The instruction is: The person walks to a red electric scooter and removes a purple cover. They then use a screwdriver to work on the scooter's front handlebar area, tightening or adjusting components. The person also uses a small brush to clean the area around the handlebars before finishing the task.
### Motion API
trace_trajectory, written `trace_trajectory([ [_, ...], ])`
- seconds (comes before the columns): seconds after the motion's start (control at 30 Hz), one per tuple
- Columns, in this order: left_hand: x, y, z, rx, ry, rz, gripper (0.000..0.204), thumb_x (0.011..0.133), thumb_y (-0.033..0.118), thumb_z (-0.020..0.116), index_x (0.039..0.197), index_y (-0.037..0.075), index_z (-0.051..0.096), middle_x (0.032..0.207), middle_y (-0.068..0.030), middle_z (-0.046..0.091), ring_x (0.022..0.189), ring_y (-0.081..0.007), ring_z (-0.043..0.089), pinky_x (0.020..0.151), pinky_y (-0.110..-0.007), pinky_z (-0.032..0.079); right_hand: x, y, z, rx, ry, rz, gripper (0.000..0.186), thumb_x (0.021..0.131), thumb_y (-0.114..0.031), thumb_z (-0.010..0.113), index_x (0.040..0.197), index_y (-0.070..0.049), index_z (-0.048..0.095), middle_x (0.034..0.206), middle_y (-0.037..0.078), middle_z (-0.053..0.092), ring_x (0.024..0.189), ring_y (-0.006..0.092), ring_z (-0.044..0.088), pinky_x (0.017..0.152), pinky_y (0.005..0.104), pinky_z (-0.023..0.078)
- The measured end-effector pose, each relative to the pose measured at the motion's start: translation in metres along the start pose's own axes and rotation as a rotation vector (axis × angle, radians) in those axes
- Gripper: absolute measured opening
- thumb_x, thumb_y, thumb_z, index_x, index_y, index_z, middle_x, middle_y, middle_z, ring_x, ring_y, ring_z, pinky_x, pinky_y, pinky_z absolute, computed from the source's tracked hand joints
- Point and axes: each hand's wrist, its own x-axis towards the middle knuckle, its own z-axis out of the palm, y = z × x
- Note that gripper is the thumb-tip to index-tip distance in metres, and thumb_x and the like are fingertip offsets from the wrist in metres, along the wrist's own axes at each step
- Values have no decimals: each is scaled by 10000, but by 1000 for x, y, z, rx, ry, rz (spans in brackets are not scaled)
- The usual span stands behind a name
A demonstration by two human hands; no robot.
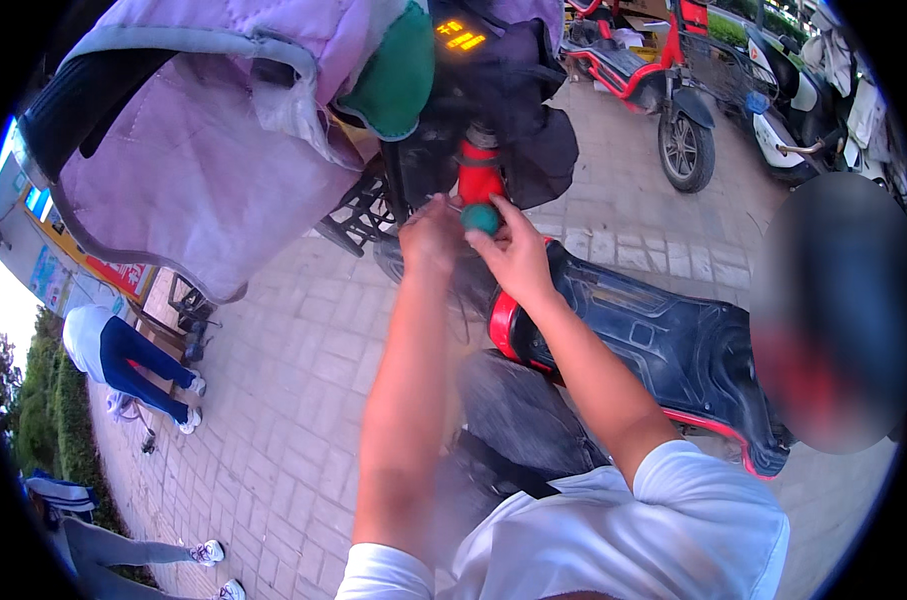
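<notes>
In front of me stands an electric scooter with a red steering column (480,178). My right hand (514,246) grips a round green object (480,218) between thumb and fingers, right at the lower end of that column; its exact kind is not clear. Beside it on the left, my left hand (430,236) is blurred, its fingers closed together near the green object. Whatever it may pinch is too small to make out. Above the hands are a dark fabric bag or cover (538,150) and a lit orange display (460,36).
A purple quilted cover (203,170) with a green patch hangs over the handlebar at the left. The scooter's black footboard (643,325) extends right. Another red scooter (663,85) is parked on the paving beyond. Two other people (133,350) stand at the left.
</notes>
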Motion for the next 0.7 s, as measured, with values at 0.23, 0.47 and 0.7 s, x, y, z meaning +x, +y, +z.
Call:
trace_trajectory([
  [0.23, -15, 1, 14, -31, 15, -22, 148, 932, 163, 568, 982, 28, 600, 924, -108, 662, 835, -212, 613, 752, -343, 501, 5, -6, -4, 474, -157, 736, 484, 919, -427, 567, 996, 51, 570, 665, 82, 594, 452, 116, 554, 406, 244, 440],
  [0.47, -8, -2, 8, -75, 23, 67, 119, 922, 125, 575, 963, 17, 603, 917, -122, 669, 837, -216, 629, 753, -342, 509, -3, -6, -12, -191, -170, -9, 524, 835, -322, 676, 1206, 11, 511, 752, 178, 638, 635, 338, 632, 617, 385, 510],
  [0.7, -13, 17, -10, 408, 252, 316, 200, 898, 217, 596, 985, 46, 650, 883, -60, 659, 747, -158, 581, 657, -284, 445, 6, -20, -2, 457, -141, 772, 465, 902, -400, 605, 1117, 6, 536, 625, 28, 544, 426, 73, 505, 387, 230, 401],
])
